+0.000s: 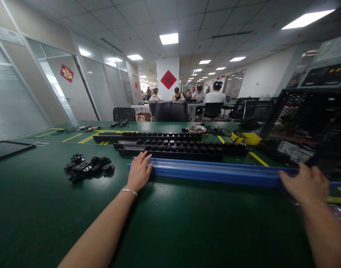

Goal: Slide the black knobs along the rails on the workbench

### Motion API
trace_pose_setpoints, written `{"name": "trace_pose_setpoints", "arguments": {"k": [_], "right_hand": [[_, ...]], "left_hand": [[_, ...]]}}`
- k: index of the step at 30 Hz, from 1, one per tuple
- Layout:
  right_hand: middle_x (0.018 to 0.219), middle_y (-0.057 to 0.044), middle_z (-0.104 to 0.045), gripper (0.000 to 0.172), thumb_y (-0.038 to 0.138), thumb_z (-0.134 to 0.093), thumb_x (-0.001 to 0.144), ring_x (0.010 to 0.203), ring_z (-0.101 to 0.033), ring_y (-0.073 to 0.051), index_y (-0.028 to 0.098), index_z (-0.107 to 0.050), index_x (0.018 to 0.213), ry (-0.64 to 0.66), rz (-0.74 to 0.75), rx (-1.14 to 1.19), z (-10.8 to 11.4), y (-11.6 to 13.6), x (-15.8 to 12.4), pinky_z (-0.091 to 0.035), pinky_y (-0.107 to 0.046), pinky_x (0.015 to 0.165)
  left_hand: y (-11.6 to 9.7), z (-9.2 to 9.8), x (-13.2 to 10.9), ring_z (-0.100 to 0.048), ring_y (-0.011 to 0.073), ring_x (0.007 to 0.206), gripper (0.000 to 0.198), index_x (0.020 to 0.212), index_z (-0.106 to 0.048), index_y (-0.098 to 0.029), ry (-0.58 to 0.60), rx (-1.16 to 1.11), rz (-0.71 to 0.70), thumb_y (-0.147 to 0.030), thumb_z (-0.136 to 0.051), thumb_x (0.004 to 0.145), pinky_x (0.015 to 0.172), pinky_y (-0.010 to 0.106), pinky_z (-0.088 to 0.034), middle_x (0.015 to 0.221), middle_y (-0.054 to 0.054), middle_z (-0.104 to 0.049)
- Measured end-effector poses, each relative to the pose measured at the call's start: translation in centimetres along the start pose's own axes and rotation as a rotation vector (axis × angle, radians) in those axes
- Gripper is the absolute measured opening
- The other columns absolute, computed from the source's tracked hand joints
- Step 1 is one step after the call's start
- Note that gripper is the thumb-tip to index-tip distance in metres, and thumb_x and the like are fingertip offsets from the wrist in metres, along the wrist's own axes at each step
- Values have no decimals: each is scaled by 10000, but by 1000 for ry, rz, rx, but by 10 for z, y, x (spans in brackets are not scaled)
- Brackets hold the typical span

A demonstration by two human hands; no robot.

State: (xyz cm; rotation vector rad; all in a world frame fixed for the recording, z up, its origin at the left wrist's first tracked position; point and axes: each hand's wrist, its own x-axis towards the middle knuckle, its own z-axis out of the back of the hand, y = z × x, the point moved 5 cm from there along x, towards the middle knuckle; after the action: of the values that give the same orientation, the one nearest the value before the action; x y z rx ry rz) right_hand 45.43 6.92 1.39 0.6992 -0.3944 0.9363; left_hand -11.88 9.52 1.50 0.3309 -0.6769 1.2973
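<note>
A long blue rail (pixel 215 172) lies across the green table (pixel 47 208) in front of me. My left hand (pixel 138 172) rests on its left end, fingers stretched out and laid over the end of the rail. My right hand (pixel 306 183) lies on the rail's right end, fingers curled over it and somewhat blurred. Just behind the rail sit long black trays (pixel 170 147) filled with several small black parts in rows.
A cluster of loose black parts (pixel 88 167) lies at the left. A black computer case (pixel 307 126) stands at the right, a yellow bin (pixel 247 138) beside it. A metal bowl (pixel 196 128) and tools lie farther back. Seated people work at distant desks.
</note>
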Motion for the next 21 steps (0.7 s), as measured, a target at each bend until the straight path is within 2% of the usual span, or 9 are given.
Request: {"name": "trace_pose_setpoints", "arguments": {"k": [2,5,13,21], "right_hand": [[1259,-392,-416,756,489,-463,780,1249,-367,-388,-83,-446,1275,28,-118,39,-4,-27,4,-277,-498,881],[1158,-395,-495,752,506,-445,769,1172,-452,-399,-83,-486,1235,91,-206,81,-9,-42,7,-312,-494,850],[1291,-233,-494,825,638,-326,738,1205,-446,-369,60,-437,1316,165,-231,-63,-7,-35,7,-311,-441,1011],[1297,-230,-487,783,620,-305,758,1219,-431,-366,85,-436,1315,167,-286,-68,-3,-28,3,-303,-426,1028]], "left_hand": [[-3,-3,-2,-304,225,1339,429,1303,-467,-215,26,9,-6,-356,-345,917,1091,420,-243,1409,78,-426],[-4,-6,-5,-321,227,1329,424,1293,-478,-210,17,40,-11,-361,-337,922,1096,425,-229,1393,79,-448],[-13,-5,-11,-364,251,1301,394,1251,-514,-204,-32,100,-60,-351,-361,919,1071,459,-280,1351,87,-495],[-25,-10,-15,-393,256,1282,395,1234,-528,-201,47,146,-92,-371,-351,924,1057,451,-307,1342,82,-506]]}}
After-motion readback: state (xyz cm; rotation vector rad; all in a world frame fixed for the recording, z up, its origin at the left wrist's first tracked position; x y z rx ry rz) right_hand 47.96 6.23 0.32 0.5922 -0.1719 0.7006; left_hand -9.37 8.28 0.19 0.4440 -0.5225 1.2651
